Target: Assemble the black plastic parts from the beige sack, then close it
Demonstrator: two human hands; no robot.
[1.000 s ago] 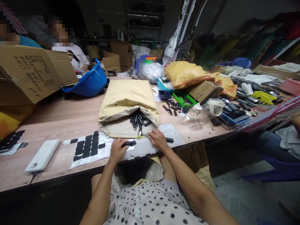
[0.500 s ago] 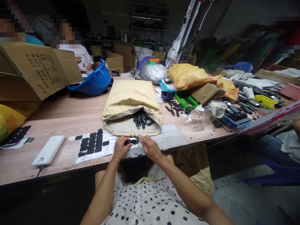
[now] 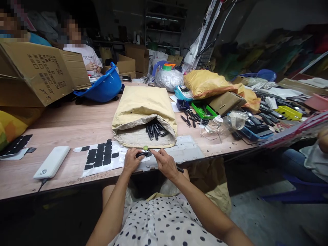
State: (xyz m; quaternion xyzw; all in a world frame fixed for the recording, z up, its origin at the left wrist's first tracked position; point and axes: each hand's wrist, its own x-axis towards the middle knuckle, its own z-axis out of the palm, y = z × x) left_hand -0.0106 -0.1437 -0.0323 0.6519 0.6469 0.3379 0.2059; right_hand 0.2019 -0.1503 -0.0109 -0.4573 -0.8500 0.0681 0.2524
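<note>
My left hand (image 3: 132, 160) is closed on a small black cylindrical part (image 3: 141, 154), held just over the table's front edge. A thin tool with a black handle (image 3: 180, 169) lies in my closed right hand (image 3: 165, 163). Its thin front end points at the black part, though the contact is too small to make out. A small round yellow-green piece (image 3: 145, 148) shows between the fingertips of both hands. Beyond them an open cream sack (image 3: 143, 102) lies with its mouth towards me, and several black cylindrical parts (image 3: 153, 131) rest in it.
To the left are a sheet of black stickers (image 3: 99, 155) and a white power bank (image 3: 52, 162) with a cable. A blue basin (image 3: 102, 87) and cardboard box (image 3: 38, 73) stand behind. On the right are a green tray (image 3: 205, 110), clear bottle (image 3: 214, 124) and yellow sack (image 3: 207, 83).
The black handle behind my right hand shows more now, as the tool has turned slightly. My left hand keeps the black part in nearly the same place. The view has shifted a little.
</note>
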